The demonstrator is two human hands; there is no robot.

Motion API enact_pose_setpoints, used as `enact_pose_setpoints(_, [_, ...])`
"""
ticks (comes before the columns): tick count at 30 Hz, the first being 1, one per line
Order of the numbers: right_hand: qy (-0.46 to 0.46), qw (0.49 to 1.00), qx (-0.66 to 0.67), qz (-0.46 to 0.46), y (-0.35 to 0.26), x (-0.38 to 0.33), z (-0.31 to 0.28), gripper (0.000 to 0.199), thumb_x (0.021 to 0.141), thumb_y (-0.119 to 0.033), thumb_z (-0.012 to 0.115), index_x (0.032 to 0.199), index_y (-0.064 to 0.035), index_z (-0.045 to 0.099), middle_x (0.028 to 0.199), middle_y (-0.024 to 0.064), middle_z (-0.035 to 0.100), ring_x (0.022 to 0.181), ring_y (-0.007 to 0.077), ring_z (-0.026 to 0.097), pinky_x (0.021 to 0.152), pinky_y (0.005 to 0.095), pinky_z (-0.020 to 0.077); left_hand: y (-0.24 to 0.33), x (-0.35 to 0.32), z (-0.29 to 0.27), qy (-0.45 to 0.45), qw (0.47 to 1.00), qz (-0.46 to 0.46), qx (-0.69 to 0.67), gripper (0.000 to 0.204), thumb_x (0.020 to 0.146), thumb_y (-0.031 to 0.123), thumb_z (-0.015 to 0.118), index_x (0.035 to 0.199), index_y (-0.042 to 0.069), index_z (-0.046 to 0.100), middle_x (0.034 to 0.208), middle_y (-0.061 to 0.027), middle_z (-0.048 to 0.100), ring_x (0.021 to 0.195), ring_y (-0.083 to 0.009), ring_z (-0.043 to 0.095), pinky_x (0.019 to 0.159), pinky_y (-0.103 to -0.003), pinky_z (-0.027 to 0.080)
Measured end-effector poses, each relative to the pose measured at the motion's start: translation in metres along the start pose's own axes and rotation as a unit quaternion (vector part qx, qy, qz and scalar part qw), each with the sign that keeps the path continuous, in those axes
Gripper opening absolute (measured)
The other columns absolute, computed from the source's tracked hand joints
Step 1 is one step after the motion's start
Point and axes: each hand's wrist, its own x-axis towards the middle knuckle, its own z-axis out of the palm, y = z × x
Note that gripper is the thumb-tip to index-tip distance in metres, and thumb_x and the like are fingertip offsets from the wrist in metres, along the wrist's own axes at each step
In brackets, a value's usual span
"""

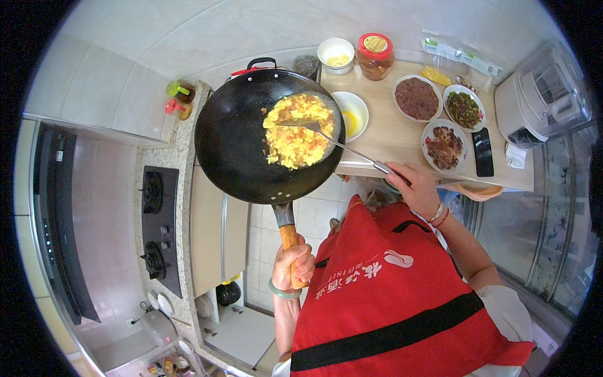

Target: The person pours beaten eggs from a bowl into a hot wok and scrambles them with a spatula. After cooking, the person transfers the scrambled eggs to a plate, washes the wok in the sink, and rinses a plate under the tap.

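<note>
My left hand (293,262) is closed round the wooden handle of a black wok (235,135), which is held up in front of me. Scrambled egg (298,141), yellow with reddish-brown bits, lies in the wok's right half. In my right hand (414,190) is the handle of a metal spatula (352,151); its slotted blade rests on the egg. Just right of the wok, partly covered by its rim, a white bowl (356,113) holds a little yellow liquid.
On the right counter stand a plate of dark red meat (417,98), chopped greens (464,110), a plate of brown pieces (444,147), a phone (482,152), a red-lidded jar (375,56) and a white appliance (534,97). A two-burner gas hob (162,231) is at left.
</note>
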Motion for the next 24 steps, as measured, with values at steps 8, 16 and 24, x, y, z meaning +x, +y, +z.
enact_pose_setpoints(8, [-0.002,1.000,0.001,0.007,0.0010,0.0027,-0.0032,0.026,0.087,-0.022,0.062,0.106,-0.0053,0.064,0.078,0.0149,0.060,0.068,0.0332,0.058,0.060,0.0391,0.0448,0.0013,0.0011,0.0054,0.013,1.000,0.012,0.016,0.011,0.086,0.002,0.053,0.095,0.007,0.050,0.056,-0.0001,0.038,0.038,-0.0088,0.033,0.032,-0.024,0.030])
enact_pose_setpoints(16, [-0.004,1.000,0.005,0.023,0.0076,0.0051,-0.0016,0.026,0.088,-0.024,0.060,0.106,-0.0054,0.064,0.079,0.0150,0.060,0.069,0.0329,0.059,0.061,0.0393,0.0448,0.0034,0.0028,0.0071,0.021,0.999,0.013,0.020,0.012,0.085,0.002,0.054,0.095,0.006,0.049,0.056,-0.0006,0.038,0.037,-0.0090,0.033,0.031,-0.024,0.030])
enact_pose_setpoints(24, [-0.012,1.000,0.003,0.026,0.0094,0.0083,-0.0042,0.027,0.088,-0.024,0.060,0.107,-0.0055,0.064,0.079,0.0151,0.060,0.071,0.0331,0.059,0.062,0.0395,0.0449,0.0039,0.0020,0.0079,0.034,0.999,0.018,0.025,0.013,0.085,0.002,0.054,0.096,0.006,0.049,0.056,-0.0008,0.038,0.037,-0.0088,0.033,0.031,-0.024,0.030])
